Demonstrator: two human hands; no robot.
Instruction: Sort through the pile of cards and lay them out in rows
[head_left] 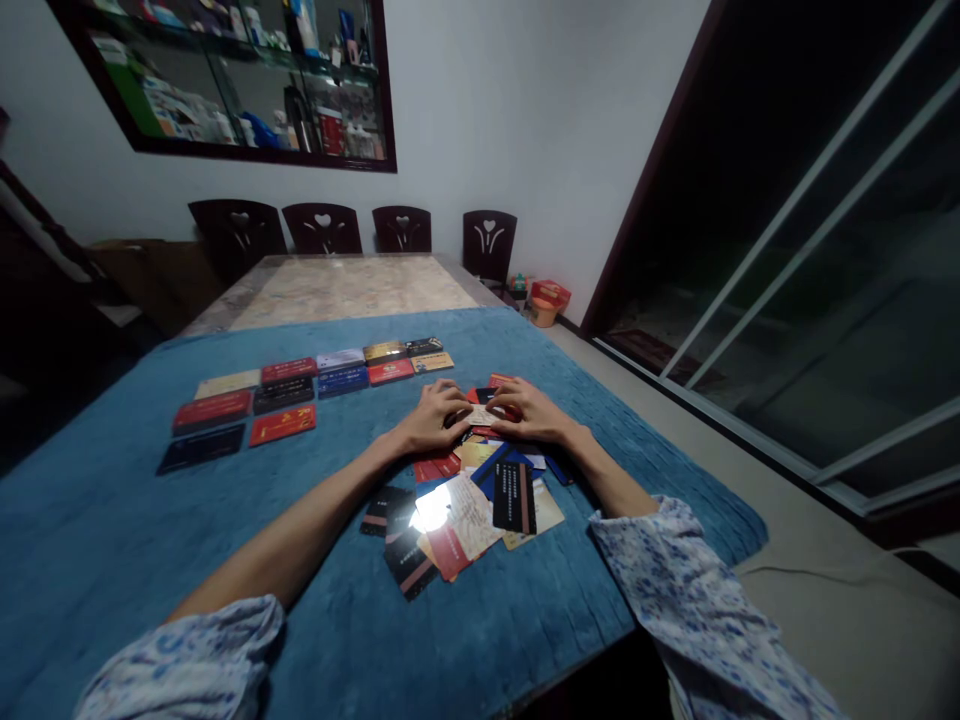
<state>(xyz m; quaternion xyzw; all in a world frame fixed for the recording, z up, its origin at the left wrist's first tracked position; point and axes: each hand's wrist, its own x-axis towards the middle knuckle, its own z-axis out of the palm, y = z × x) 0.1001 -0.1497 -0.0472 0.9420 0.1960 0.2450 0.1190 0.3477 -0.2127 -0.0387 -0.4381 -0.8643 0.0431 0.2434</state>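
Observation:
My left hand [437, 414] and my right hand [523, 408] meet over the far end of a loose heap of plastic cards. Between their fingertips is a pale card [482, 415] with print on it, pinched at its two ends. In the heap below lie a black card with a brown stripe [514, 497], a cream card [472, 515], a red card [448, 551] and a blue card [491, 470], overlapping at odd angles. Several dark cards [409, 560] stick out at the heap's near left. My fingers partly hide the cards under them.
Left of the heap, cards lie in neat rows, among them an orange-red card [283, 425] and a dark card [201, 449]. A blue cloth [315, 540] covers the near part of the table [352, 285]. Chairs [322, 230] stand at the far side; a glass door is on the right.

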